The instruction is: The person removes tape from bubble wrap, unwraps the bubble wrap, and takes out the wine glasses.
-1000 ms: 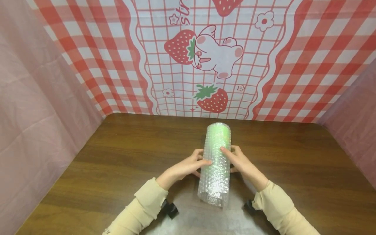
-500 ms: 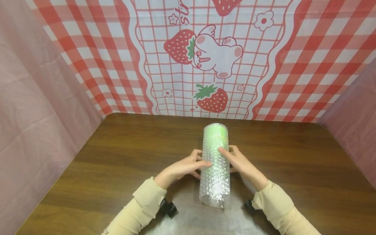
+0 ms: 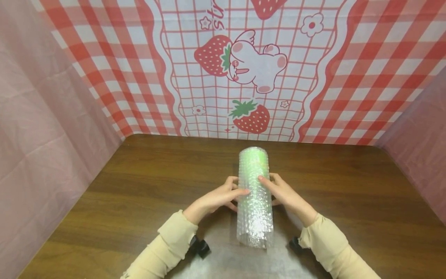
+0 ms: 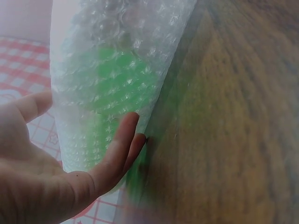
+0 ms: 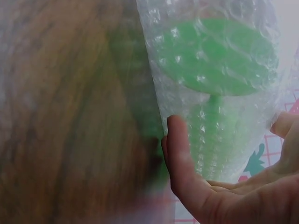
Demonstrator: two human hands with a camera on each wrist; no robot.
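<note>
A roll of bubble wrap (image 3: 256,221) lies lengthwise at mid-table in the head view, wound around a green object (image 3: 255,159) inside its far half. Through the plastic, the right wrist view shows a green oval face (image 5: 219,56) with a narrower green part beyond it; its kind is unclear. My left hand (image 3: 219,197) holds the roll's left side, thumb on top, fingers low along the side. From the right, my right hand (image 3: 287,197) grips it a little farther up, its thumb also on top. Some fingertips are hidden behind the roll in the head view.
The brown wooden table (image 3: 167,166) extends around the roll, with a glare patch near its front. A strawberry-print cloth (image 3: 244,77) hangs behind the far edge. Pink curtains (image 3: 45,135) flank the table. Black wrist devices (image 3: 200,248) sit below the cream sleeves (image 3: 177,232).
The roll's far end has swung slightly left and its near end slightly right, so it lies straighter. Both hands have kept their hold and barely moved.
</note>
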